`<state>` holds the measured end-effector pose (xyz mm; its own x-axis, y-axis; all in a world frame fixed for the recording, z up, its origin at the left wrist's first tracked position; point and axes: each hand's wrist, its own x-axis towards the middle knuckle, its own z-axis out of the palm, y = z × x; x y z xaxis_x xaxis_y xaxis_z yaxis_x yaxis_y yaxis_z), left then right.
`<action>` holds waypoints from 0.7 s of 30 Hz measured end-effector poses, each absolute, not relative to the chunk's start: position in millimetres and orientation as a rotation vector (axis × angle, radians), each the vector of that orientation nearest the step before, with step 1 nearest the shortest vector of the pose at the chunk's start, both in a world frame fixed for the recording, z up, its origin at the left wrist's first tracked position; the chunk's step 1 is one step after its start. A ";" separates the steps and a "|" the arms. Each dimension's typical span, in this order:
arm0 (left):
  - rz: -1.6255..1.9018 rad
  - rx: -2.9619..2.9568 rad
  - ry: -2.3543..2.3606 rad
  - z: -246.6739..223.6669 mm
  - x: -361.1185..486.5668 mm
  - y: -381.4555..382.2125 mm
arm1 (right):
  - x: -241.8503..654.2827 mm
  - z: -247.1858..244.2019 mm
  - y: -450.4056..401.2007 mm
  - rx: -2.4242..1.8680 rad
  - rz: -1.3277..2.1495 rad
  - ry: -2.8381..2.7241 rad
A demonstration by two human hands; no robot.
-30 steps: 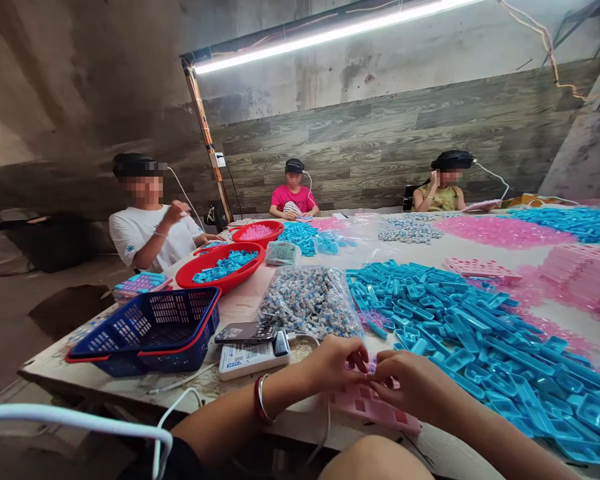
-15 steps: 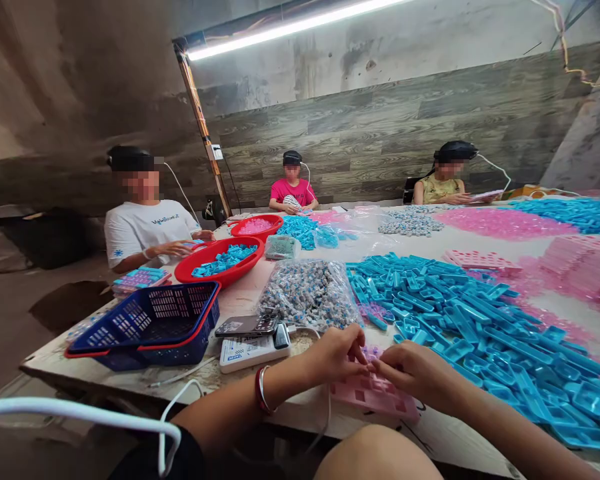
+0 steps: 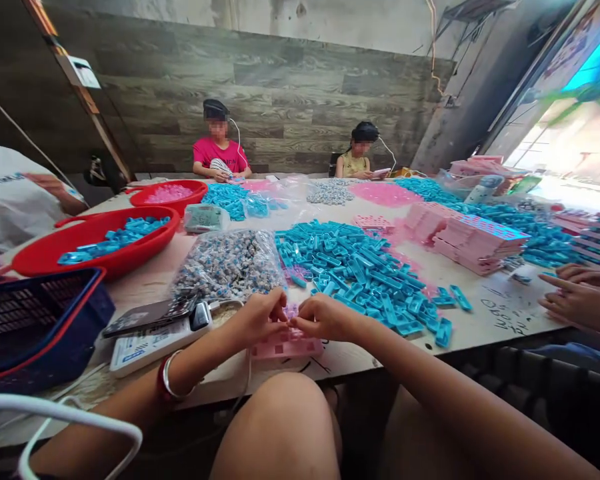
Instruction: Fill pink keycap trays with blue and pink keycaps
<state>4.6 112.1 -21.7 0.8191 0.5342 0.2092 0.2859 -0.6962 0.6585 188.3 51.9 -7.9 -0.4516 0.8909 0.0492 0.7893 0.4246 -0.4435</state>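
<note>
A pink plastic tray with square openings (image 3: 285, 349) lies at the table's front edge. Over its far side, my left hand (image 3: 263, 320) bends its fingers and thumb into a pinch. My right hand (image 3: 325, 317) is curled just beside it, fingertips nearly meeting the left ones. Whatever sits between the fingertips is too small and hidden to name. Small translucent pink-purple pieces (image 3: 293, 311) show behind the fingers. Past the hands lie a bag of small grey, white and blue parts (image 3: 233, 263) and a heap of blue plastic trays (image 3: 350, 267).
Left of me are a navy basket (image 3: 45, 320), a red basin (image 3: 100, 243) of blue pieces, and a phone (image 3: 145, 317) on a white power bank (image 3: 153, 343). Stacked pink trays (image 3: 467, 240) stand to the right. Another person's hands (image 3: 585, 293) are at the right edge.
My view has swung to the right, so the scene shifts left and a co-worker's hands appear at the right. Both my hands stay close together over the pink tray.
</note>
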 end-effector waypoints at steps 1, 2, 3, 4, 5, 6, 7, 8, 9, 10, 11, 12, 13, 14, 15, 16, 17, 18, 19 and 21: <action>0.511 2.377 0.596 -21.0 4.8 112.0 | 188.2 -7.0 51.5 -1.447 0.529 -2.416; 0.511 2.388 0.592 -20.2 5.0 111.9 | 188.1 -5.9 51.3 -1.439 0.537 -2.423; 0.513 2.400 0.588 -19.4 5.2 111.9 | 187.9 -5.0 51.2 -1.436 0.547 -2.428; 0.516 2.411 0.584 -18.7 5.3 112.1 | 187.8 -4.3 51.2 -1.433 0.556 -2.432; 0.517 2.418 0.582 -18.3 5.3 112.5 | 187.6 -4.0 51.3 -1.430 0.562 -2.436; 0.510 2.420 0.583 -18.1 5.3 113.0 | 187.5 -4.0 51.5 -1.427 0.560 -2.441; 0.499 2.420 0.585 -18.3 5.1 113.7 | 187.4 -4.4 51.7 -1.423 0.553 -2.447; 0.488 2.417 0.589 -18.7 4.9 114.3 | 187.2 -5.2 52.0 -1.420 0.544 -2.454; 0.482 2.412 0.593 -19.4 4.5 114.9 | 187.0 -6.1 52.3 -1.419 0.534 -2.458; 0.481 2.403 0.598 -20.3 4.2 115.4 | 186.8 -7.2 52.5 -1.423 0.525 -2.458; 0.486 2.394 0.601 -21.2 3.8 115.7 | 186.6 -8.2 52.6 -1.431 0.522 -2.455; 0.495 2.384 0.601 -22.2 3.4 115.7 | 186.3 -9.0 52.7 -1.441 0.523 -2.452; 0.505 2.375 0.600 -23.1 3.1 115.5 | 186.1 -9.6 52.7 -1.449 0.531 -2.449; 0.513 2.367 0.598 -24.0 2.7 115.0 | 185.9 -9.8 52.7 -1.456 0.539 -2.445; 0.521 2.362 0.597 -24.7 2.3 114.4 | 185.9 -9.6 52.6 -1.464 0.550 -2.437; 0.531 2.361 0.595 -25.4 1.9 113.6 | 185.9 -9.1 52.4 -1.479 0.563 -2.421; 0.538 2.361 0.591 -25.8 1.3 112.7 | 186.1 -8.2 52.2 -1.504 0.584 -2.390; 0.543 2.367 0.585 -26.2 0.6 111.8 | 186.5 -7.2 52.1 -1.535 0.619 -2.345; 0.549 2.388 0.579 -26.4 -0.3 110.9 | 187.1 -6.2 51.8 -1.562 0.671 -2.292; 0.583 2.471 0.560 -26.4 -2.1 109.8 | 189.0 -4.5 51.4 -1.571 0.774 -2.195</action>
<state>-2.1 109.8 -26.4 0.8207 0.4956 0.2844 0.2646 -0.7707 0.5796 189.0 51.4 -4.5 -0.3360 0.9408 -0.0440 0.7606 0.2435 -0.6019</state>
